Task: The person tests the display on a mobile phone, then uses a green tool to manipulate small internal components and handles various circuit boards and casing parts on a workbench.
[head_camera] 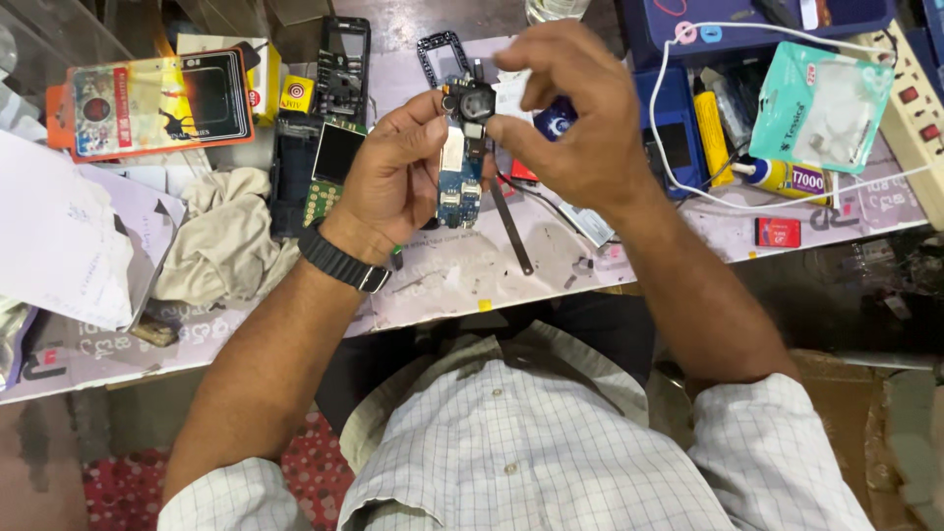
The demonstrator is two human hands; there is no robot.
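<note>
While the blue circuit board (459,177) stands upright above the bench, the left hand (393,182) grasps its left edge and the right hand (570,118) pinches its dark top part. Far left lies an orange rectangular package (157,103); far right, a teal pouch (821,103).

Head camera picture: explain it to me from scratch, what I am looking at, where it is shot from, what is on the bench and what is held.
There is no machine here, only a person at a workbench. The one picture comes from a camera on that person's head, looking down over their checked shirt at their two bare hands.

The left hand, with a black watch on its wrist, has its grip closed on a small blue circuit board, held upright above the bench. The right hand pinches a small dark part at the board's top.

On the bench lie an opened phone body, a crumpled cloth, a glue tube, a white cable and a colourful packet.
</note>
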